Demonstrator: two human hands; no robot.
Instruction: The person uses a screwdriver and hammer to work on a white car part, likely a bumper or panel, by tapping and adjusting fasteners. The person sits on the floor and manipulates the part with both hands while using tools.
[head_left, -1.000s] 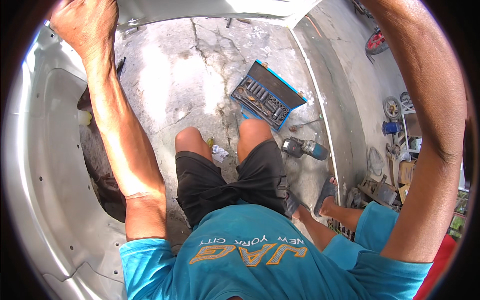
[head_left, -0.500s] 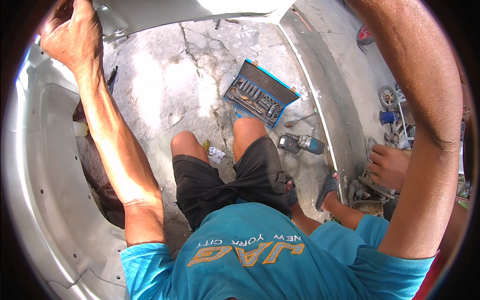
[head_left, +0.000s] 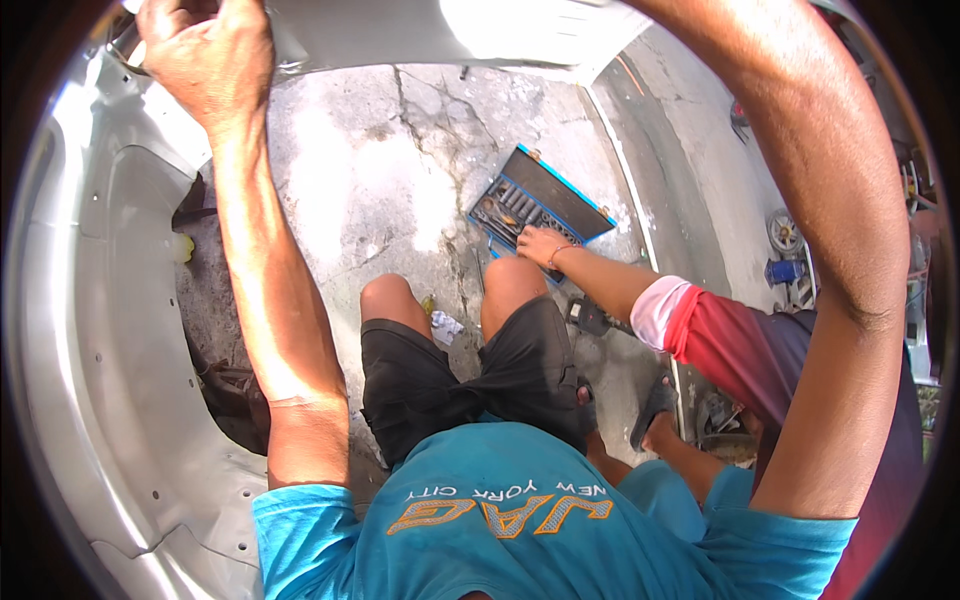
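Observation:
My left hand (head_left: 212, 70) is raised at the upper left, where two silver vehicle body panels meet. Its fingers curl in at the picture's top edge, partly cut off, and what they grip cannot be made out. One silver panel (head_left: 390, 35) runs overhead beside this hand; the other, a large side panel (head_left: 90, 330) with a big opening, lies along the left. My right arm (head_left: 850, 200) also reaches up, but its hand is beyond the upper edge, out of view.
A co-worker's hand (head_left: 543, 247) reaches into an open socket set case (head_left: 558, 190) on the cracked concrete floor (head_left: 330, 230). A partly covered cordless power tool (head_left: 588, 315) lies nearby. Crumpled paper (head_left: 446, 327) lies by my knees. A wheel (head_left: 784, 232) and clutter stand right.
The co-worker's arm has stretched left from the right side, its hand now in the socket set case. The whole view has shifted slightly; my left hand stays raised at the panels.

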